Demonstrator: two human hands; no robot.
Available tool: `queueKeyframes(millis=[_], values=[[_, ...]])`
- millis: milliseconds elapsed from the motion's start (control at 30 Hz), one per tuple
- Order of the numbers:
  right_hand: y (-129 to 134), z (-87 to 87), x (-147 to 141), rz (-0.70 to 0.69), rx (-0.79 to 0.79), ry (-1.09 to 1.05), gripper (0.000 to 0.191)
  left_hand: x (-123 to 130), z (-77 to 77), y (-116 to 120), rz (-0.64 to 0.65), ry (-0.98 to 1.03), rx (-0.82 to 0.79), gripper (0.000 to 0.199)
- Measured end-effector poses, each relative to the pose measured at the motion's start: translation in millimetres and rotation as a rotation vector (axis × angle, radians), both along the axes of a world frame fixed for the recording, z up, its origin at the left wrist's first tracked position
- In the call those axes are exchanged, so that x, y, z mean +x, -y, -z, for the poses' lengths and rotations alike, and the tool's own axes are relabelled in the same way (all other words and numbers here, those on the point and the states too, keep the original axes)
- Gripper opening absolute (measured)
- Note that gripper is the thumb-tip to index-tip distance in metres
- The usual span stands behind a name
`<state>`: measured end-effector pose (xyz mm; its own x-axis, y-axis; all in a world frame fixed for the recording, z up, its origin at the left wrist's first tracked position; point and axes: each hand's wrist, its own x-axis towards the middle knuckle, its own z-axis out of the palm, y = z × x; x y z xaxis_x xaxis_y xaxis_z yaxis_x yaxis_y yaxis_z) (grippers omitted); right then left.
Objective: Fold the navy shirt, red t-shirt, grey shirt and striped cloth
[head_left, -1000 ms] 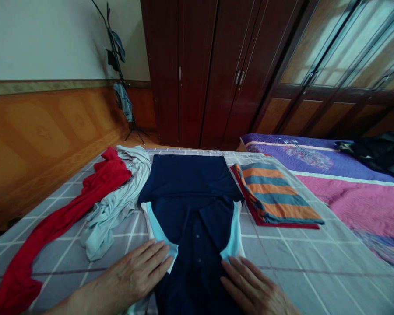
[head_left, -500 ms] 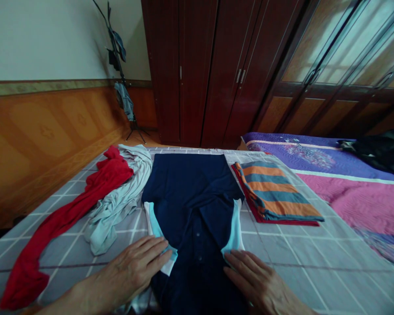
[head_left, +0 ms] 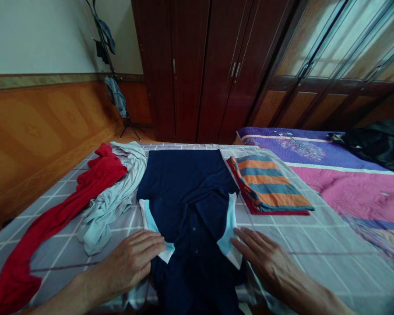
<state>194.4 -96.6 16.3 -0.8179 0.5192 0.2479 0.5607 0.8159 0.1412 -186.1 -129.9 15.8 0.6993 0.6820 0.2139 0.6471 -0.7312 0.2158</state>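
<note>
We rest our left hand (head_left: 134, 256) and right hand (head_left: 265, 258), both uncurled and clasping nothing, along the pale-blue side panels (head_left: 230, 223) of the navy shirt (head_left: 187, 175) spread on the checked bed (head_left: 315, 245), apparently to flatten them, with the striped garment (head_left: 272, 186) folded to the shirt's right, likely out of the way.
</note>
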Motion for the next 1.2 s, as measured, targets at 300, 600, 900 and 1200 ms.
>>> queueKeyframes(millis=[300, 600, 900, 1200], values=[[-25.7, 0.3, -9.5, -0.118, -0.015, 0.182, 0.049, -1.8, 15.7, -2.2, -0.029, -0.169, 0.230, 0.061], [-38.6, -6.6, -23.2, -0.047, -0.258, -0.050, 0.041, -7.7, 17.9, -13.6, -0.046, -0.031, 0.122, 0.080], [-29.8, -38.6, -23.3, -0.135, -0.510, -0.087, 0.050, -10.0, 9.6, -10.0, 0.044, -0.046, 0.026, 0.073], [-16.5, -62.6, -33.4, -0.088, -0.607, 0.044, 0.032, 13.2, -30.9, 5.3, 0.105, -0.253, -0.004, 0.076]])
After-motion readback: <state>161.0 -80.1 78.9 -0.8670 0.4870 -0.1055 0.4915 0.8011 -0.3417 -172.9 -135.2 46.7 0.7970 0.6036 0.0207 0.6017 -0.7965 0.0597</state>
